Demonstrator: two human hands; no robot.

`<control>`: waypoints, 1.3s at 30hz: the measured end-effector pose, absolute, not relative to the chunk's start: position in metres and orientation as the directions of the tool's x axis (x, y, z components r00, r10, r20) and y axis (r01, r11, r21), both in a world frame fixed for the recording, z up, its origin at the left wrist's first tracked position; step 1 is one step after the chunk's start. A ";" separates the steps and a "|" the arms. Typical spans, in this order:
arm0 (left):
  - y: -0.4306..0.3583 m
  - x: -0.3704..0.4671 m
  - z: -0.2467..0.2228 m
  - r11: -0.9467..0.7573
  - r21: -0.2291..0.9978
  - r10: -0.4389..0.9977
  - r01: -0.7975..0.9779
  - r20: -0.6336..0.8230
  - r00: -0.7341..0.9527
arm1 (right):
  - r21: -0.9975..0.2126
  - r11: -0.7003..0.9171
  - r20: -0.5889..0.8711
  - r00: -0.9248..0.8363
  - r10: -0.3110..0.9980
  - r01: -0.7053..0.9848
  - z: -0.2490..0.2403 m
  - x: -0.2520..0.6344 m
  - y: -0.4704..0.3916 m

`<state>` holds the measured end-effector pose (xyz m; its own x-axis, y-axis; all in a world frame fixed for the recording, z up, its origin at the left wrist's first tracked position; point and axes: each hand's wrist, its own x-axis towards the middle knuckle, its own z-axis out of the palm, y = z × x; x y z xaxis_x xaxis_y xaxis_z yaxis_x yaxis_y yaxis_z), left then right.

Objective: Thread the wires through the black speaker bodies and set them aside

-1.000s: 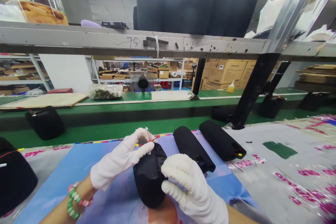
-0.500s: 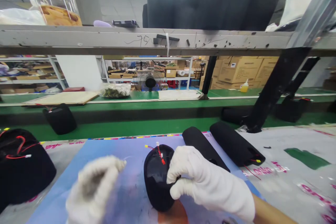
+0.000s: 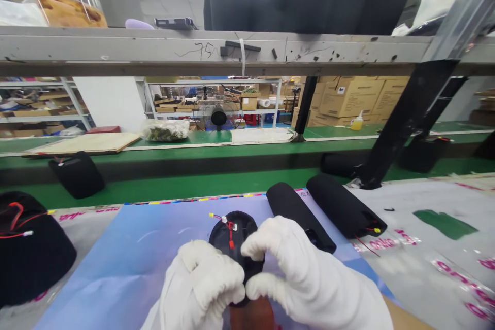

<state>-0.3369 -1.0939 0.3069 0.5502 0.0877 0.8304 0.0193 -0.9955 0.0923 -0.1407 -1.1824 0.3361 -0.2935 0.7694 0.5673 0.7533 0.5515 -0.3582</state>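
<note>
In the head view a black fabric-covered case [image 3: 222, 237] stands on the blue sheet, its oval end facing me. Red wires with small red, white and yellow connectors [image 3: 231, 229] come out near its top. My left hand [image 3: 207, 281], in a white glove, presses closed fingers at the case's lower left edge. The gloved right hand [image 3: 288, 263] curls around the right edge, its forefinger on the oval face and its thumb at the lower edge. Both hands hide part of the case, and whatever lies under the left fingertips is hidden.
Two similar black cases [image 3: 301, 216] lie behind my right hand. Another black case with red wires [image 3: 34, 252] stands at the left. Behind is a green conveyor [image 3: 185, 180]; overhead runs a grey shelf beam [image 3: 154, 51]. A black-wrapped post [image 3: 402, 118] slants at the right.
My left hand has moved right, from beside the case onto its lower left edge, and its fingers have closed. The right hand stays at the case's right edge. The view has shifted slightly.
</note>
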 end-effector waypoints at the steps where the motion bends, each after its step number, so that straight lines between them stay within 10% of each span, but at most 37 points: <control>1: -1.092 -0.339 0.306 -0.993 0.116 0.097 0.005 0.799 0.594 | -0.397 0.530 0.553 -0.266 0.790 0.749 0.337 -0.140 -1.184; 10: -1.087 -0.346 0.294 -0.926 0.377 0.313 -0.009 0.781 0.541 | -0.489 0.593 0.521 -0.332 0.786 0.639 0.340 -0.139 -1.170; 16: -1.092 -0.342 0.300 -0.991 0.132 0.119 0.012 0.850 0.513 | -0.462 0.568 0.484 -0.343 0.805 0.682 0.348 -0.142 -1.184; 29: -1.090 -0.344 0.299 -0.942 0.334 0.290 0.039 0.750 0.594 | -0.380 0.738 0.679 -0.374 0.632 0.558 0.335 -0.145 -1.180; 39: -1.092 -0.341 0.297 -0.977 0.208 0.204 0.048 0.842 0.499 | -0.531 0.608 0.639 -0.193 0.745 0.590 0.341 -0.143 -1.199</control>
